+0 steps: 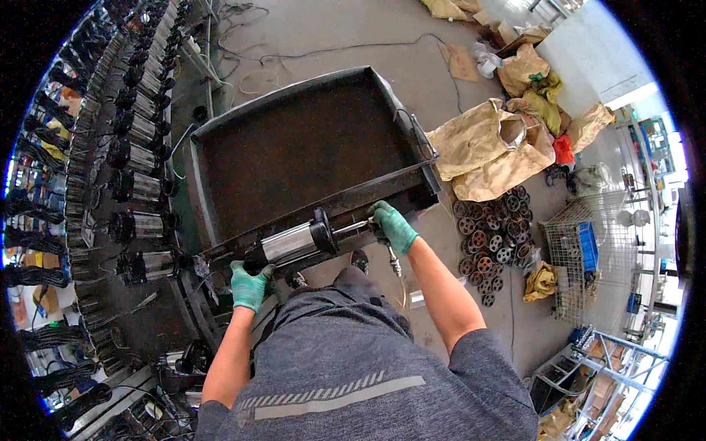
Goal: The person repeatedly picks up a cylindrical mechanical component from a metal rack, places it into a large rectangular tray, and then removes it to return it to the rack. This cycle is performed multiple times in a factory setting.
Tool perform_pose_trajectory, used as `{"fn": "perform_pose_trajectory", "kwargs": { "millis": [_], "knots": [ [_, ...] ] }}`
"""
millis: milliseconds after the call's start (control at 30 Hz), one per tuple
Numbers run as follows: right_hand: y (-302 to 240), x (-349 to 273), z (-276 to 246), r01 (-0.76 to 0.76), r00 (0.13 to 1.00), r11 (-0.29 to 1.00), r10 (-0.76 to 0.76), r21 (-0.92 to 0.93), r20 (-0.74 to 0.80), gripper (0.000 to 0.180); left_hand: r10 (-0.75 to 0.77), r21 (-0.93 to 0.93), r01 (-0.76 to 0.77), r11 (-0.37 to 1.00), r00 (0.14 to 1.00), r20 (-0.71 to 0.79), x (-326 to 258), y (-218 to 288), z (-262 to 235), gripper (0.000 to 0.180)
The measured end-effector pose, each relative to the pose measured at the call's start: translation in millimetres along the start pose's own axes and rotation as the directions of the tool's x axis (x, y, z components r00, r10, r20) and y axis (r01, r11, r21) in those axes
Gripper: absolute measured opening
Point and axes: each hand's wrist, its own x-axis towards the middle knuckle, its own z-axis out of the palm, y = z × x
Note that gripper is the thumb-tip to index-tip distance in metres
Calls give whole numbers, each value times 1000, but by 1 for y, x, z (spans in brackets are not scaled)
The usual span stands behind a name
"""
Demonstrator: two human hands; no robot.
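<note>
**Silver metal cylinder with black ends (288, 242): two-ended hold advised**

The green-gloved left hand (250, 287) sets thumb and fingers against the cylinder's near end; whether it clamps cannot be told. The green-gloved right hand (395, 229) is curled round a dark tool (380, 235) beside the slim steel shaft (350, 231), a metal-fitted hose (397, 267) below it. The cylinder, between both hands, is judged heavy, stiff and smooth-sided: grip the black ends, spare the shaft. Beyond the hands stands a dark rectangular metal tray (301, 140); right of the right hand, spoked wheels (494, 241) lie heaped.
</note>
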Motion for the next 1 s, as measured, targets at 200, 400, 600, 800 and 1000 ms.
{"fn": "perform_pose_trajectory", "kwargs": {
  "millis": [200,400,600,800,1000],
  "knots": [
    [-43,-1,-102,30,924,732,-279,-681,-260,21,12,-71,-12,997,1000,3,-3,2,0,74],
    [-70,45,-147,-315,894,160,-280,-935,-349,26,1,8,-1,1000,999,-40,-6,8,0,71],
    [-83,71,-120,-386,880,123,-249,-914,-405,30,-138,-22,139,990,990,22,-8,23,-9,67],
    [-86,49,-85,-183,807,149,-542,-972,-235,38,-184,-24,189,982,974,129,-7,22,-17,78],
    [-78,9,79,530,722,322,-656,-785,219,24,-96,107,70,992,963,251,-2,9,-35,77]
  ]
}}
